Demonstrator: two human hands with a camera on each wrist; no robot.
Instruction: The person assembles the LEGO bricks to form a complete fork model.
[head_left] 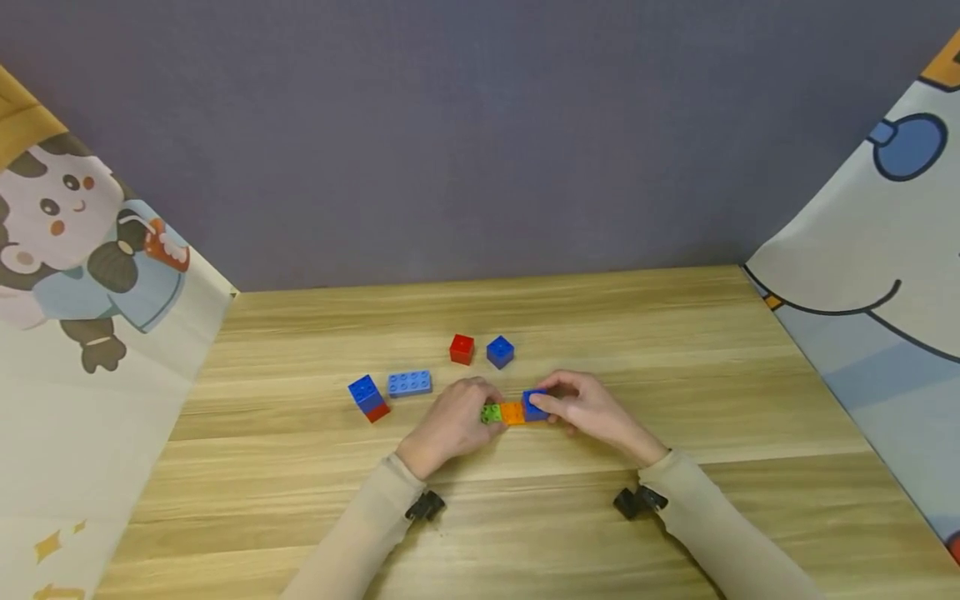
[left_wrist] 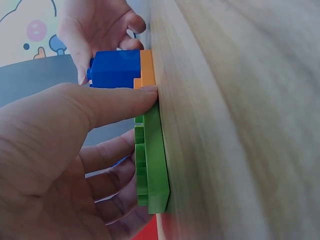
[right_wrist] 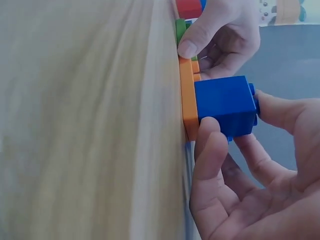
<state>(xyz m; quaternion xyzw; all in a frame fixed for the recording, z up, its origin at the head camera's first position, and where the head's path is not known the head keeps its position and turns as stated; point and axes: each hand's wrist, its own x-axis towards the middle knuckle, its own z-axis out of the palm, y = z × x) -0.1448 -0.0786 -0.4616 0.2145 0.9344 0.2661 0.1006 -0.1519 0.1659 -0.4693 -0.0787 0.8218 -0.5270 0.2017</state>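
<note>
Left hand [head_left: 457,417] pinches the low green brick [left_wrist: 156,170] and orange brick [right_wrist: 187,100] where they meet end to end on the table [head_left: 525,542]. With my right hand [head_left: 596,410] I pinch the tall blue block [right_wrist: 222,100] on the orange brick's right end, thumb on its studs; how firmly it's seated I can't quite make out. Beyond my hands, I see a red cube [head_left: 462,350] near a blue cube [head_left: 500,352].

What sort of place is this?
Probably a screened-off tabletop play or recording booth: wood-grain table, plain grey back panel, cartoon-printed side panels at both ends.
</note>
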